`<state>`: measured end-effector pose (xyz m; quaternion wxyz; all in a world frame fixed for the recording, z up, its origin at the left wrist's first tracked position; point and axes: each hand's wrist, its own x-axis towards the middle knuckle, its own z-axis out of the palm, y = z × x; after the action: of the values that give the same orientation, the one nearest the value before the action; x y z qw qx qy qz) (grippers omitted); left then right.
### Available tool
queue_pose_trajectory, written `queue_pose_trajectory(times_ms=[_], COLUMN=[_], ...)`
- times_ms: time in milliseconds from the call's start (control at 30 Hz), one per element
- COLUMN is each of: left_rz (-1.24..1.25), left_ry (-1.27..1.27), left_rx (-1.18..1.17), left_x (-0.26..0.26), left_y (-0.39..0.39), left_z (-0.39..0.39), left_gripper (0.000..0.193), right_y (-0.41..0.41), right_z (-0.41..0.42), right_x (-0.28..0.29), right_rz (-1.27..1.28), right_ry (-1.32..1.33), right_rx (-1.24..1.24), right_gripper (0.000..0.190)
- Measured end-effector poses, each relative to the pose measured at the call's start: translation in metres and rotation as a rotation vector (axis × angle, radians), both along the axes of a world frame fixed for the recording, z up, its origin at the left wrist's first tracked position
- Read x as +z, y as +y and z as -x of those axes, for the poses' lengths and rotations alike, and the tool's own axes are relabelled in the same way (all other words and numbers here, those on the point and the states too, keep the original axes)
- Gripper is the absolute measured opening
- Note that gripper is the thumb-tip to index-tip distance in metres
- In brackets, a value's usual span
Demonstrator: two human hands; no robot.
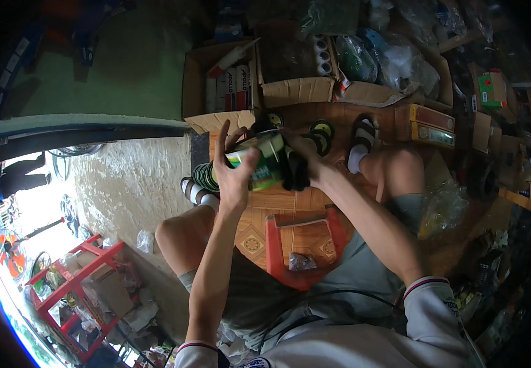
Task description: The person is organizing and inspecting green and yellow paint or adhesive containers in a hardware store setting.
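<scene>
My left hand [235, 177] is shut on a shiny green cylindrical package [267, 161], fingers spread behind it and thumb across its near side. Blur hides its label and exact make. At its right end, my right hand [311, 161] grips a dark round bundle [296, 172], too blurred to name, pressed close to the package. Below and beyond my hands, a stack of green-edged discs [205, 177] stands by my left foot. More black discs with yellow-green centres [323, 131] lie on the tiled floor [265, 202] near my right foot.
An open carton [219, 115] of Apollo tubes and further cartons [297, 89] line the far side. A red plastic stool [274, 248] is between my legs. Yellow boxes [432, 125] sit at right. A red rack [79, 290] is at left, by a peeling wall [122, 184].
</scene>
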<state>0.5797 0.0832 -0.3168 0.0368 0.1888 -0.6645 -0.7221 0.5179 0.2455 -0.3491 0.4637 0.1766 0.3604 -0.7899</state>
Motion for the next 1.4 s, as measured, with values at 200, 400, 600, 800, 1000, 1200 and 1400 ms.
queue_pose_trajectory(times_ms=[200,400,600,800,1000,1200,1400], left_rz=[-0.028,-0.122,0.129,-0.044,-0.090,-0.268,-0.267], left_ry=[-0.104,0.215,-0.259,-0.258,-0.074,-0.186,0.004], left_rx=[0.078,-0.094,-0.141,-0.035,-0.015,0.096,-0.235], left_x=[-0.015,-0.002,0.000,-0.015,-0.017,-0.032,-0.021], left_y=[-0.005,0.008,0.004,0.001,0.007,-0.004,0.000], left_z=[0.009,0.000,-0.001,-0.006,-0.008,0.003,-0.003], left_gripper=[0.087,0.092,0.075,0.074,0.069,0.058,0.071], right_y=[0.004,0.000,-0.001,-0.012,0.003,-0.013,0.009], right_z=[-0.012,0.008,0.012,0.001,-0.001,-0.006,0.012], right_x=[0.002,-0.017,0.026,0.020,-0.020,0.019,-0.004], right_rz=[-0.472,0.121,-0.273,-0.430,0.210,-0.358,0.126], right_ry=[0.722,-0.068,0.498,0.467,-0.055,0.299,-0.023], right_rx=[0.062,-0.138,-0.081,-0.015,-0.175,-0.048,-0.152], right_gripper=[0.047,0.047,0.051,0.055,0.048,0.050,0.040])
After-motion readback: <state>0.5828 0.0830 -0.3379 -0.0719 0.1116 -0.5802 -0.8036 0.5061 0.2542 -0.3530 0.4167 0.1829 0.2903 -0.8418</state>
